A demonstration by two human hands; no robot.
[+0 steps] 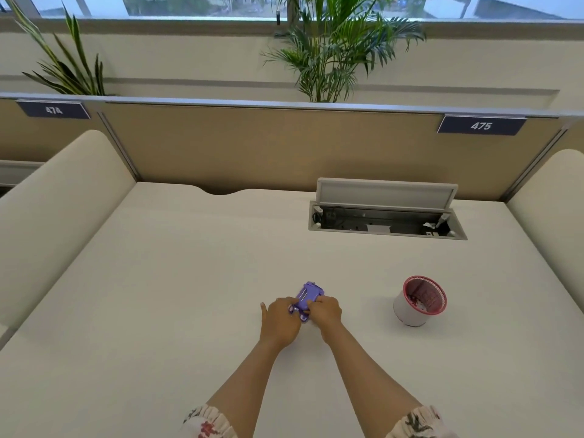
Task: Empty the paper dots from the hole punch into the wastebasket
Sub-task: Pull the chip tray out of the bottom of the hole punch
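A small purple hole punch point(309, 294) lies on the white desk point(189, 279), a little in front of me. My left hand point(279, 320) grips its near left end and my right hand point(325, 311) grips its near right end, so the near part is hidden under my fingers. A small round wastebasket point(418, 303), white outside with a red rim and red patterned lining, stands upright to the right of the punch, about a hand's width from my right hand. No paper dots are discernible.
An open cable hatch point(387, 216) with its lid raised sits at the back right of the desk. A tan partition point(268, 143) closes the far side, with cream padded dividers left point(63, 200) and right point(550, 200).
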